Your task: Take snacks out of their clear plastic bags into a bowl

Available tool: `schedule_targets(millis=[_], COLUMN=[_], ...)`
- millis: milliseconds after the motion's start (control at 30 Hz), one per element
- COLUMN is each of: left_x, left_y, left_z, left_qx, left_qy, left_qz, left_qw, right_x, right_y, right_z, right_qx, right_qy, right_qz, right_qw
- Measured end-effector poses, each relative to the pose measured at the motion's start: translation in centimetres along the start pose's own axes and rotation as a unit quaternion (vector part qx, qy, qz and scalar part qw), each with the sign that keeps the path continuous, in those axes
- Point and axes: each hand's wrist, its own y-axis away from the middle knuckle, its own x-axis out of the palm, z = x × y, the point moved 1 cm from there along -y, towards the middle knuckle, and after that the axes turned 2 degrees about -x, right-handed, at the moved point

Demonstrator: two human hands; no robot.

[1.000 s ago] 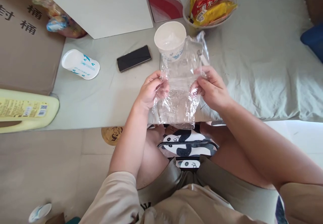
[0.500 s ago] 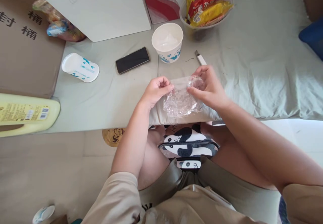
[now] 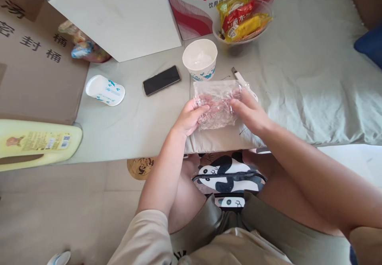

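Note:
A crinkled clear plastic bag (image 3: 219, 110) is stretched between my two hands above the front edge of the cloth-covered surface. My left hand (image 3: 191, 115) grips its left side, thumb on top and fingers beneath, showing through the film. On the other side my right hand (image 3: 249, 112) pinches the bag in the same way. Just beyond the bag stands a white paper tub (image 3: 199, 58) with blue print and some whitish, clear material inside. A white utility knife (image 3: 238, 76) lies behind my right hand, partly covered by the bag and fingers.
A black phone (image 3: 162, 80) and a white paper cup (image 3: 106, 90) on its side lie to the left. Farther left is a yellow bottle (image 3: 38, 141). A bowl of packaged snacks (image 3: 243, 38) stands before a red-and-white carton (image 3: 188, 14).
The bag has been raised and spread flatter, its upper edge now nearer the tub. My fingers have slid underneath it. The view has shifted slightly, with everything lower in the picture.

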Motion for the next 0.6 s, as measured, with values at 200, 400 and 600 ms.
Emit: schedule_targets(millis=[200,400,600], left_x=[-0.5,-1.1,-1.1], left_y=[0.2,0.2,0.0], left_z=[-0.4,-0.8,-1.5], left_qx=[-0.015,0.015,0.055], left_qy=[-0.048,-0.023,0.018], left_qz=[-0.03,-0.036,-0.032], left_qw=[0.998,0.999,0.998], right_x=[-0.3,-0.5,-0.6], right_y=[-0.1,0.0,-0.1], right_z=[-0.1,0.5,1.0], right_qx=[0.053,0.043,0.016], right_qy=[0.035,-0.048,-0.148], right_qz=[-0.019,-0.025,-0.029], right_qw=[0.998,0.998,0.988])
